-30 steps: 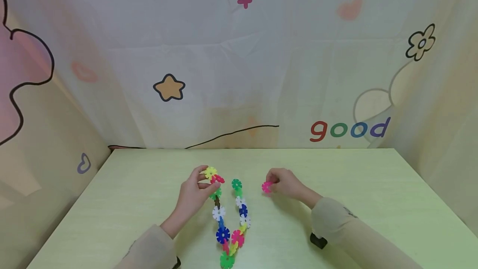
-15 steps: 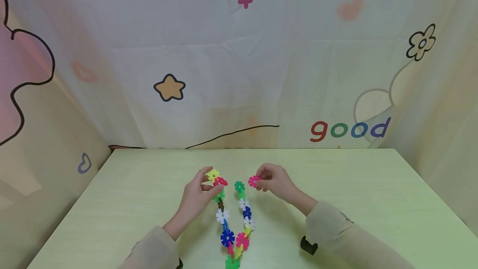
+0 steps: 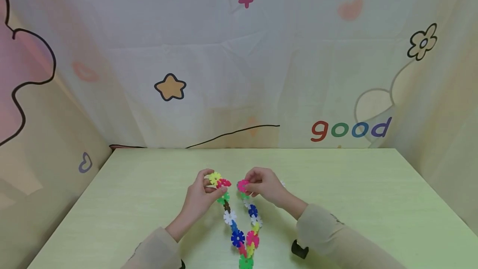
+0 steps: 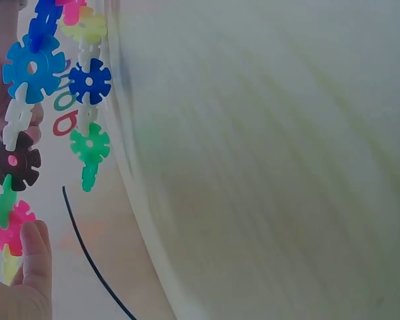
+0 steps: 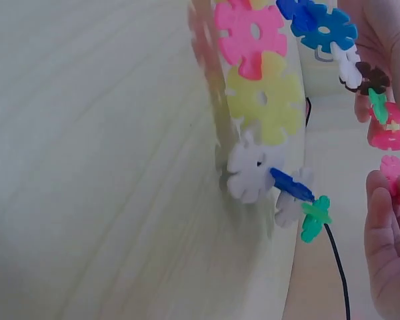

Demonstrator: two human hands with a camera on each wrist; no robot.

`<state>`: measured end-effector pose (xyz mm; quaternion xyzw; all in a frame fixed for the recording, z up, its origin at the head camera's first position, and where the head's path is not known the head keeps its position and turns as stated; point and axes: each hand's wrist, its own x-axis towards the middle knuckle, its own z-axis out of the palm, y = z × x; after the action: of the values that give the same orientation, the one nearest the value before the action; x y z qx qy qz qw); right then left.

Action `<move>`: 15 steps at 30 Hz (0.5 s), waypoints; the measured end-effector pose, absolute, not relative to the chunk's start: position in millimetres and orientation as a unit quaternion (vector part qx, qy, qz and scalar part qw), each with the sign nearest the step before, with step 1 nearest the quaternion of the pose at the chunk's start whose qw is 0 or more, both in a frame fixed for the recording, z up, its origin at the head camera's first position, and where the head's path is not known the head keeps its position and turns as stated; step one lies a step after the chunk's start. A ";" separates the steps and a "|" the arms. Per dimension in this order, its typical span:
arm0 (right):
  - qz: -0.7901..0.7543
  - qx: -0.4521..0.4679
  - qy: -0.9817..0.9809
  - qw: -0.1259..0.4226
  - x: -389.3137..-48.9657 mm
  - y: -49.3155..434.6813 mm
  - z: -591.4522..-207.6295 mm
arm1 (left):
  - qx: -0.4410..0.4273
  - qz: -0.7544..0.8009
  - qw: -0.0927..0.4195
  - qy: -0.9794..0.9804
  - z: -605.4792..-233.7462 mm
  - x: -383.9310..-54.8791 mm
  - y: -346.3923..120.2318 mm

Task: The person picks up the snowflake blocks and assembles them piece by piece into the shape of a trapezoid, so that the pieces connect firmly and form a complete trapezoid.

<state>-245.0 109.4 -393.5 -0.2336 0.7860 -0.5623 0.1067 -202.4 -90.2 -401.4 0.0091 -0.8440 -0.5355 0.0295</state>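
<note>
A chain of colourful notched plastic snowflake discs hangs in a U shape in the head view. My left hand pinches its left end near the red disc, and a yellow disc sits beyond at the fingertips. My right hand pinches a single pink snowflake disc between thumb and fingers, overlapping the chain's other end in the head view. In the right wrist view, the pink disc shows apart from the red disc at the left hand. The chain's green end disc hangs loose in the left wrist view.
A white disc peeks out behind my right hand on the pale wooden table. A printed curtain stands along the table's back edge and both sides. The chain's lower green disc reaches the bottom of the head view.
My right hand has moved left with the pink disc, up to the chain's right end. The left hand and chain have shifted slightly right. A white disc has come into view behind the right hand.
</note>
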 end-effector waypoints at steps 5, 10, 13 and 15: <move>-0.565 -0.216 0.786 0.127 -245.4 103.8 -395.8 | 0.003 -0.542 0.027 -0.840 -402.1 -202.2 -88.7; -0.580 -0.202 0.775 0.147 -243.9 102.4 -394.2 | -0.009 -0.546 0.027 -0.837 -401.8 -200.6 -87.0; -0.588 -0.195 0.769 0.159 -243.6 102.5 -393.6 | -0.016 -0.545 0.031 -0.838 -402.2 -199.7 -86.1; -0.594 -0.191 0.763 0.167 -243.9 102.7 -394.0 | -0.020 -0.543 0.033 -0.839 -402.7 -199.3 -85.7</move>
<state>-243.9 102.7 -394.0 -0.1912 0.7633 -0.5941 0.1668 -199.3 -85.7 -402.7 -0.0202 -0.8389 -0.5429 0.0334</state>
